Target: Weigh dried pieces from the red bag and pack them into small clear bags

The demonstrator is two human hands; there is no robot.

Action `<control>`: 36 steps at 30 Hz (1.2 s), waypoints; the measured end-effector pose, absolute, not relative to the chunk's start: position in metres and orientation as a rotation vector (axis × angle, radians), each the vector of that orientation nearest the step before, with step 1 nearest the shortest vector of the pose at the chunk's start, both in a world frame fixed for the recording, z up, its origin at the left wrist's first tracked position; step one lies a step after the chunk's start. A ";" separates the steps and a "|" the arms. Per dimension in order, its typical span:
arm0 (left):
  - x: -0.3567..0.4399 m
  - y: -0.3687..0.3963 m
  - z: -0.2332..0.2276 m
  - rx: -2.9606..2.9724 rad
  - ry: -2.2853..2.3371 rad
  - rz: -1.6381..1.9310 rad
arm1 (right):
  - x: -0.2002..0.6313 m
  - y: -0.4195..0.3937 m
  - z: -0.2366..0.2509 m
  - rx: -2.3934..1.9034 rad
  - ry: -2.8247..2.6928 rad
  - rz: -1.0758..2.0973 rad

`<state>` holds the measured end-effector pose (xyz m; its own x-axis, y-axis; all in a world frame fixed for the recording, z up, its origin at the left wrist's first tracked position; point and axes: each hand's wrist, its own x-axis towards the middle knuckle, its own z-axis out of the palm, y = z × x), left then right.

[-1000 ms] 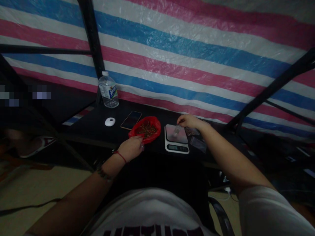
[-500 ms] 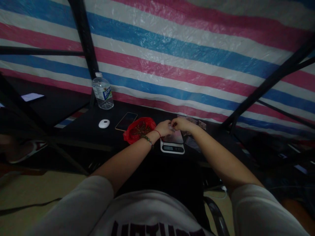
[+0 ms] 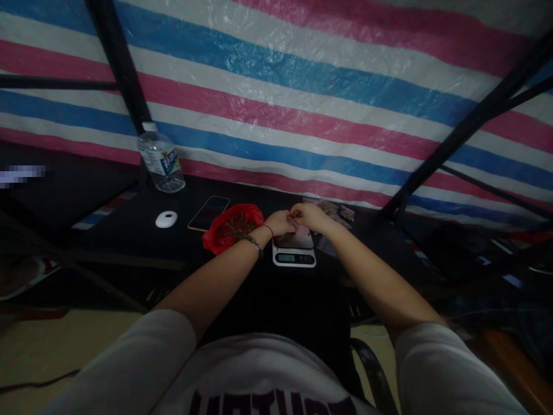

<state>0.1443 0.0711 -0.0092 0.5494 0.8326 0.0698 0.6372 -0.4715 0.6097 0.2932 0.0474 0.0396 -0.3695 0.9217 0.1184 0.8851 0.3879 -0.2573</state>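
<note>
My left hand (image 3: pixel 280 222) and my right hand (image 3: pixel 307 215) meet fingertip to fingertip just above the far edge of the small kitchen scale (image 3: pixel 294 249), which sits on the dark bench (image 3: pixel 142 242) right in front of me. Both hands look pinched nearly closed around something small between them, probably a little clear bag, but the light is dim and I cannot tell what it is or how firmly I have it.

Just left of the scale lies the red bag (image 3: pixel 231 226), open, with dark dried pieces showing inside. A few small clear packets (image 3: pixel 334 208) lie just beyond my right hand, toward the striped tarp.

To do this well, I think I should keep my wrists off the scale's platform so nothing presses on it, hold the little thing over the platform's middle, and keep my forearms clear of the display at the near edge so I can read it. The red bag is close enough to reach without leaning.
</note>
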 end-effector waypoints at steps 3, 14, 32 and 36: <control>0.144 0.069 -0.010 2.267 1.214 0.492 | 0.291 0.041 0.034 -1.563 -2.431 0.092; 0.141 0.061 -0.007 2.264 1.218 0.503 | 0.287 0.042 0.038 -1.558 -2.517 0.121; 0.131 0.059 -0.013 2.147 1.228 0.552 | 0.340 0.020 -0.002 -2.068 -1.920 0.613; 0.120 0.057 -0.008 2.138 1.178 0.552 | 0.344 0.014 -0.019 -1.993 -1.727 0.813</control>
